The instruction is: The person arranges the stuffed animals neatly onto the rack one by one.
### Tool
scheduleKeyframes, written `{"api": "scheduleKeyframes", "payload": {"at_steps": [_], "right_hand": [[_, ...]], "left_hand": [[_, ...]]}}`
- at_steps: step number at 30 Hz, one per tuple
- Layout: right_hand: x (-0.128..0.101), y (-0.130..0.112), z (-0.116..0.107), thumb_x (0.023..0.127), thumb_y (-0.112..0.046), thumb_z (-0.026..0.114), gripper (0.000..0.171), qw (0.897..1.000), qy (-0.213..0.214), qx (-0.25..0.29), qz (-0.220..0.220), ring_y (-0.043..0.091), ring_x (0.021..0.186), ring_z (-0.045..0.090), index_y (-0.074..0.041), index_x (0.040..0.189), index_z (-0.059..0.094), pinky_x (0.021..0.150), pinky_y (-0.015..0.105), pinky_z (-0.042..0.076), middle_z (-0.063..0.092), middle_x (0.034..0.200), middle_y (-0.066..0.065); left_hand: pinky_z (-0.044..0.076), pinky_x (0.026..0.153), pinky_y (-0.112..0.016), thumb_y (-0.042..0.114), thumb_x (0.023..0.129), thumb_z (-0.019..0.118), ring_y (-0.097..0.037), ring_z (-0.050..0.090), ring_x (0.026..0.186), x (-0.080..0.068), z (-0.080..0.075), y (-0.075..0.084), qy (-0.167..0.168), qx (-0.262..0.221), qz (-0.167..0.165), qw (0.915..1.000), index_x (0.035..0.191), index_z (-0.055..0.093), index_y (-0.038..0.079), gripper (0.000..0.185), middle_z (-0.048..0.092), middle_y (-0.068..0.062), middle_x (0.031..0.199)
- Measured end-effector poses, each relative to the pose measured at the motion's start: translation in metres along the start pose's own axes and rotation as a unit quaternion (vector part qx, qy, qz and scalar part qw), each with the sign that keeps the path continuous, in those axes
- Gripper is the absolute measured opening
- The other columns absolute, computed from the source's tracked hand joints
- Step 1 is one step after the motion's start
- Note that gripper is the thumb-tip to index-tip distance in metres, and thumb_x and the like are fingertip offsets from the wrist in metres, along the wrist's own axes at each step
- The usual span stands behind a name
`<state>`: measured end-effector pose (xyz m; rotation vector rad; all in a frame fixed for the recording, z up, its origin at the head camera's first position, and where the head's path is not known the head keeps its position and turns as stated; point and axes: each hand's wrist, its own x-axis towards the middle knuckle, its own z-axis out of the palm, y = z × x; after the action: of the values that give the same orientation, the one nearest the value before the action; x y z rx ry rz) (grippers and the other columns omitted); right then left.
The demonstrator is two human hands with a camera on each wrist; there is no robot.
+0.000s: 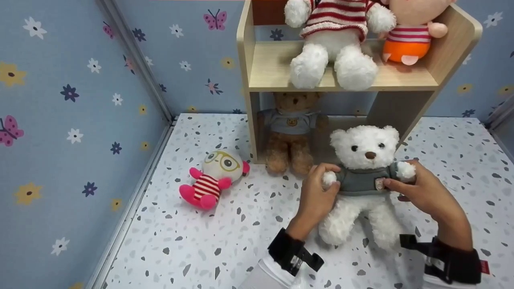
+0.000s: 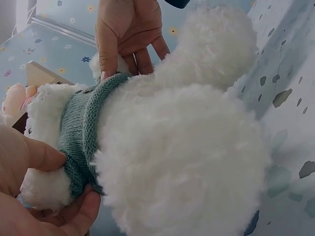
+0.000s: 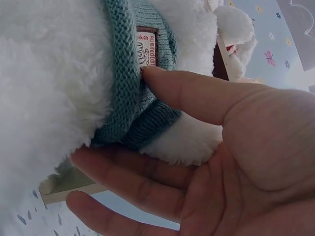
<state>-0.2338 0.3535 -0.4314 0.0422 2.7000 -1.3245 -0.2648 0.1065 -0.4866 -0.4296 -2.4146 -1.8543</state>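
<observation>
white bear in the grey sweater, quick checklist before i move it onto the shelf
1. Left hand grips the white bear by its arm: ok.
2. Right hand holds the other arm, thumb on the sweater patch: ok.
3. Bear upright, facing the camera: ok.
4. Lower shelf space beside the brown bear: cannot tell, partly hidden.
5. Top shelf has bare board at its left end: ok.
6. Pink doll lies apart from the hands: ok.

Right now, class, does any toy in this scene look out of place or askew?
Yes: the pink doll with yellow glasses and a striped shirt lies tipped over on the speckled floor, away from the wooden shelf, while the other soft toys sit upright.
</observation>
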Motion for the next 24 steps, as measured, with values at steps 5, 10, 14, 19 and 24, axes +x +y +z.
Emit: {"api": "scheduleKeyframes", "payload": {"at_steps": [5,10,14,19,24], "right_hand": [[-0.0005,-0.0005,0.0006,0.091,-0.035,0.064,0.058,1.0,0.005,0.0,-0.006,0.003,0.083,0.062,0.0,0.128,0.036,0.071,0.031,0.055,0.06,0.101,0.001],[-0.0004,-0.0003,0.0007,0.093,-0.035,0.063,0.057,1.0,0.004,-0.001,-0.012,0.001,0.085,0.062,0.001,0.127,0.035,0.072,0.03,0.056,0.058,0.105,0.005],[-0.0003,0.0,0.0015,0.093,-0.034,0.062,0.054,1.0,0.008,-0.005,-0.019,0.001,0.084,0.062,0.001,0.125,0.037,0.071,0.03,0.056,0.056,0.106,0.007],[-0.0007,-0.0002,0.0019,0.094,-0.033,0.061,0.051,1.0,0.011,-0.006,-0.021,0.001,0.084,0.061,0.001,0.125,0.037,0.071,0.03,0.056,0.055,0.105,0.007],[-0.0005,-0.0002,0.0017,0.094,-0.032,0.061,0.052,1.0,0.011,0.001,-0.018,0.0,0.086,0.061,0.0,0.126,0.036,0.073,0.03,0.056,0.055,0.107,0.008]], "left_hand": [[0.043,0.076,-0.023,0.011,0.088,0.064,-0.007,0.05,0.077,-0.0002,-0.0007,-0.0003,0.002,0.0,0.009,1.0,0.11,0.06,0.034,0.032,0.056,0.012,0.114],[0.041,0.085,-0.024,0.011,0.087,0.065,-0.006,0.052,0.093,-0.0002,-0.0003,-0.0003,0.011,0.008,0.015,0.9998,0.109,0.061,0.033,0.032,0.056,0.012,0.111],[0.041,0.089,-0.023,0.009,0.085,0.066,-0.005,0.052,0.1,0.0006,0.0002,-0.0011,0.019,0.014,0.019,0.9995,0.107,0.062,0.032,0.032,0.057,0.011,0.109],[0.042,0.087,-0.022,0.008,0.084,0.067,-0.005,0.052,0.098,0.0005,0.0002,-0.0006,0.021,0.014,0.018,0.9995,0.106,0.062,0.031,0.032,0.057,0.011,0.11],[0.043,0.081,-0.021,0.008,0.083,0.068,-0.005,0.053,0.093,0.0005,0.0003,0.0011,0.023,0.011,0.015,0.9996,0.106,0.063,0.031,0.033,0.057,0.011,0.109]]}}
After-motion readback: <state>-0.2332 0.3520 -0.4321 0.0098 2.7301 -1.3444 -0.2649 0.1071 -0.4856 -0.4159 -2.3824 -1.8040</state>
